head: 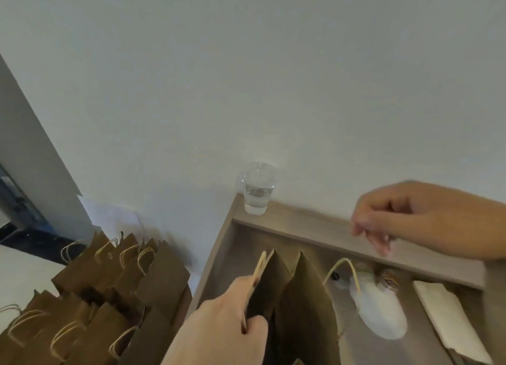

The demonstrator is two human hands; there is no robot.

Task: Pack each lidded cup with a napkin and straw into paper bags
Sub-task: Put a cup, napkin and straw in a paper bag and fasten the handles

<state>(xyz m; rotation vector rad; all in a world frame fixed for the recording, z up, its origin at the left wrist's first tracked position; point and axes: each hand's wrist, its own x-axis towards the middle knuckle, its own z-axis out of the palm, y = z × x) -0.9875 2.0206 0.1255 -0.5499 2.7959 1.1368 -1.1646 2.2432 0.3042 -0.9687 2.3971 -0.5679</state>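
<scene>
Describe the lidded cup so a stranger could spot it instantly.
Find the wooden counter against the white wall. On the left corner of its raised back ledge stands the lidded cup. It alone is clear and holds water; its neighbours are brown paper bags.

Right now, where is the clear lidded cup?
In the head view, the lidded cup stands upright on the far left corner of the wooden ledge, against the wall, left of the right hand and beyond the paper bag.
</scene>
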